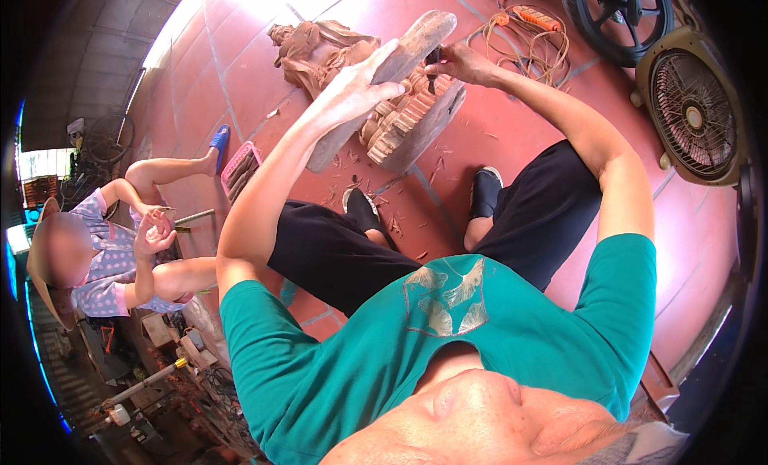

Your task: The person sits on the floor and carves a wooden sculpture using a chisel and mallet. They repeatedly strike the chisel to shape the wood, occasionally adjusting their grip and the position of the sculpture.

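A carved reddish-brown wooden piece [318, 50] with rounded, figure-like shapes lies on the tiled floor in front of me. Its ridged part [394, 122] reaches toward my feet, with a weathered flat slab of wood [426, 127] along its right side. My left hand [360, 82] grips a long worn wooden board [416, 42] slanting over the carving, thumb stretched out to the right. At the board's far right, my right hand [464, 63] pinches something small and dark [433, 62] against the carving. What exactly it is, I cannot make out.
Wood shavings [396, 225] litter the tiles near my shoes. Farther right are an orange power strip with coiled cord [536, 18], a black wheel [620, 13] and a floor fan [694, 117]. A person in a hat [104, 257] sits left, beside a pink basket [240, 165].
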### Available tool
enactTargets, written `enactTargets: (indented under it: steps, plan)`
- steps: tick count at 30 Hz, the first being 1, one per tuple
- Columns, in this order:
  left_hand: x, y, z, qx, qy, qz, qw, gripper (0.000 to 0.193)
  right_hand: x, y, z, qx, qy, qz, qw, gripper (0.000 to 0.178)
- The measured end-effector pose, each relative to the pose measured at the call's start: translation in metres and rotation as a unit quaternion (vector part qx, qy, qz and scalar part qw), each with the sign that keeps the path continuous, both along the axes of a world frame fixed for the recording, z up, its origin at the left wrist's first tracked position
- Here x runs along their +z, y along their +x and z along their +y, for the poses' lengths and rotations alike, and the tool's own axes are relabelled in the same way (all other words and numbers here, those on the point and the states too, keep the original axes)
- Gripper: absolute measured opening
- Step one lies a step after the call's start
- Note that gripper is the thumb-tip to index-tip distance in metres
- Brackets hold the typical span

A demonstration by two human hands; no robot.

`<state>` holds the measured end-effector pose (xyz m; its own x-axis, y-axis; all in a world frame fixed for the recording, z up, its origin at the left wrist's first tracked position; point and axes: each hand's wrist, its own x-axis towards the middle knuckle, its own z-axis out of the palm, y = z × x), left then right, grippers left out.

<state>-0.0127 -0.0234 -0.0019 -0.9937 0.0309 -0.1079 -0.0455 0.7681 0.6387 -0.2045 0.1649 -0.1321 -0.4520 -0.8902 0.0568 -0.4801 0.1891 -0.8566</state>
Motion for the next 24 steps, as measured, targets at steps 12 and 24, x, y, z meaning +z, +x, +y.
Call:
enactTargets:
  steps: [12, 24]
  plan:
    - [-0.003, -0.009, -0.002, 0.023, 0.113, 0.015, 0.993, 0.088, -0.021, -0.026, 0.013, -0.036, 0.022, -0.218, 0.975, 0.036]
    - [0.005, 0.005, 0.014, 0.01, 0.05, 0.063, 0.997, 0.08, -0.006, -0.001, 0.007, -0.005, -0.046, -0.003, 0.999, 0.031]
